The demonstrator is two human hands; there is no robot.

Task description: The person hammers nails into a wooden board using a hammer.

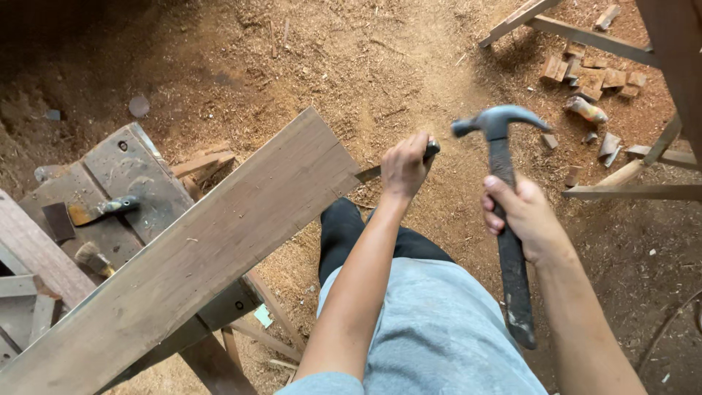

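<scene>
Chisel [395, 164] clenched in left hand [404, 167]; right hand [525, 219] grips hammer [508, 219].

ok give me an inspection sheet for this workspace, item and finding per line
surface: sawdust-covered dirt floor; worn wooden workbench
job's things: long plank resting tilted across the bench; chisel set against its end; claw hammer raised
clutter: paint scraper and brush on the bench; small wood offcuts on the floor
grips: left hand closed on the chisel; right hand closed on the hammer handle
cables: one thin cord, floor at right
surroundings: wooden frame pieces at upper right
</scene>
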